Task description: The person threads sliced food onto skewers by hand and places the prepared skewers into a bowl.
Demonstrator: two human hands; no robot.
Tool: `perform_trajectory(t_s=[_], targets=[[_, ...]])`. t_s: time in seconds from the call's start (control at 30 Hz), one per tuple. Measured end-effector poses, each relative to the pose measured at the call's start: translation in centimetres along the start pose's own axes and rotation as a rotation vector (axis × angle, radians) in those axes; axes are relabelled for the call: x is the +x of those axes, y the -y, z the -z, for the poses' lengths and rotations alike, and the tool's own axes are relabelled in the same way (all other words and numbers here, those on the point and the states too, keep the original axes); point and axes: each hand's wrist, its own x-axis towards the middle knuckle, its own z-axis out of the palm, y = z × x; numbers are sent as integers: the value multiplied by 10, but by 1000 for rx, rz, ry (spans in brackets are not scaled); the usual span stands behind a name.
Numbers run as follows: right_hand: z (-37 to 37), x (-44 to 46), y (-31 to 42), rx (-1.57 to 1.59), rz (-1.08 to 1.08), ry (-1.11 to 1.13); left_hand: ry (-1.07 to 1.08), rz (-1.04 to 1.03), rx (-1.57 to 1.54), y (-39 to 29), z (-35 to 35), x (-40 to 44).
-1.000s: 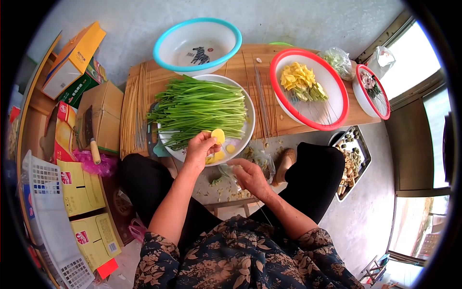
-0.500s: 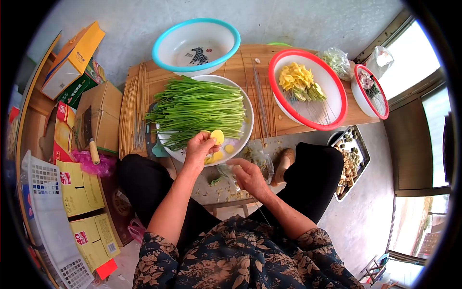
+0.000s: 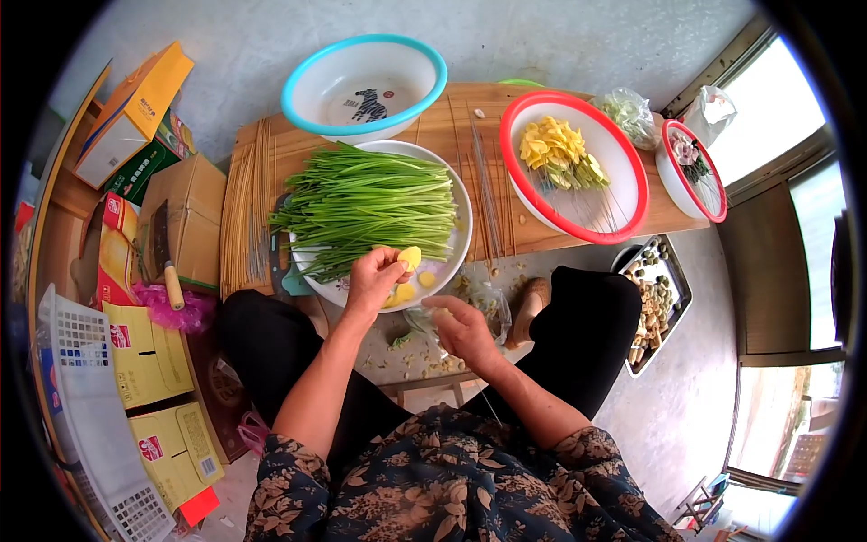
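My left hand (image 3: 372,282) pinches a round yellow potato slice (image 3: 410,256) over the front edge of a white plate (image 3: 465,212). A thick bundle of green garlic chives (image 3: 375,208) covers most of that plate, and a few loose potato slices (image 3: 403,293) lie at its front. My right hand (image 3: 462,327) is closed, to the right of and lower than the left. From below it a thin skewer (image 3: 490,405) sticks out towards my body; its tip end is hidden by the fingers.
A red-rimmed basin (image 3: 639,203) holds skewered potato slices. Behind the plate stands a blue-rimmed basin (image 3: 302,77). Bamboo skewers (image 3: 248,212) and metal skewers (image 3: 485,181) lie on the wooden table. A cleaver (image 3: 167,253) leans by cardboard boxes; a tray (image 3: 682,298) of skewered food sits at right.
The view has shifted very slightly. Both hands stay almost in place, the left still pinching the potato slice, which has turned a little.
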Motion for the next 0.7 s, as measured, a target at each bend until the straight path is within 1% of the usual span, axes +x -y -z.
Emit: perform_trajectory(t_s=[0.03, 0.13, 0.23, 0.37, 0.43, 0.47, 0.57, 0.63, 0.67, 0.7], targets=[[1, 0, 0, 102, -41, 11, 9, 4, 6, -1, 0, 0], [3, 4, -8, 136, -26, 25, 21, 7, 7, -2, 0, -1], [1, 3, -6, 76, 11, 2, 32, 4, -10, -3, 1, -1], [3, 3, -8, 96, 7, 5, 30, -12, -1, -1, 2, -1], [7, 4, -8, 407, -119, 67, 37, -18, 42, -3, 2, -2], [8, 4, -7, 406, -119, 67, 44, -22, 85, -3, 2, -3], [9, 3, -6, 386, -130, 74, 51, -21, 79, -3, 1, -3], [4, 1, -9, -55, 46, -51, 50, -29, 109, -1, 0, -2], [2, 0, -8, -55, 45, -52, 50, -38, 139, 0, 0, -2], [1, -2, -7, 17, 5, -42, 51, -37, 139, 1, -1, -2]])
